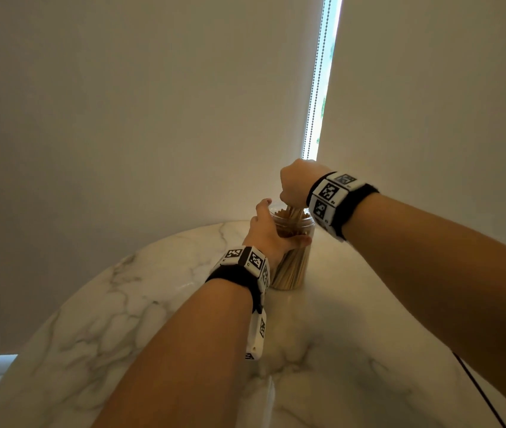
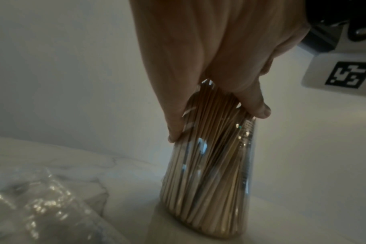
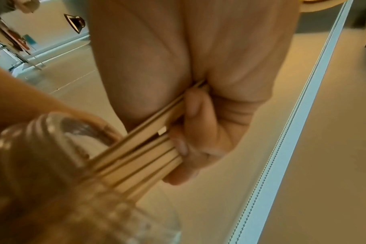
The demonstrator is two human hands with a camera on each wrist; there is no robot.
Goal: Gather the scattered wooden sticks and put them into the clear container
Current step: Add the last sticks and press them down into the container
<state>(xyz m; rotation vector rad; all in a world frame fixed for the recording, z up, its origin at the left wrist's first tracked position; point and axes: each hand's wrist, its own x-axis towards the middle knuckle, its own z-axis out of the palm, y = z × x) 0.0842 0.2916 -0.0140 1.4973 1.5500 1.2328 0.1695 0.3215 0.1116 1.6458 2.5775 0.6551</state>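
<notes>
Wooden sticks (image 1: 291, 267) fill the clear container (image 1: 294, 225), which stands upright on the marble surface (image 1: 122, 304) near its far edge; the packed sticks lean slightly and spread toward the base. A further bundle (image 3: 140, 151) is held above the threaded mouth, lower ends already inside the opening, upper ends still in the hand. The left hand (image 1: 268, 230) wraps the container just below the neck, thumb on the near side and fingers (image 2: 173, 125) on the far side, closed firmly on the wall. This grip likely serves to steady the container, which looks tall, narrow and easy to tip under a sideways push from the incoming bundle. The right hand (image 1: 294, 185) is positioned directly over the mouth, its fingers (image 3: 190, 132) curled tight around the bundle so the sticks stay parallel and enter together. Judged from the full container, the task is near completion; the bundle appears not yet released. No loose sticks show on the surface in the head view. Crumpled clear plastic (image 2: 31, 206) lies on the surface beside the container in the left wrist view. A blind with a bead chain (image 1: 316, 88) hangs behind.
</notes>
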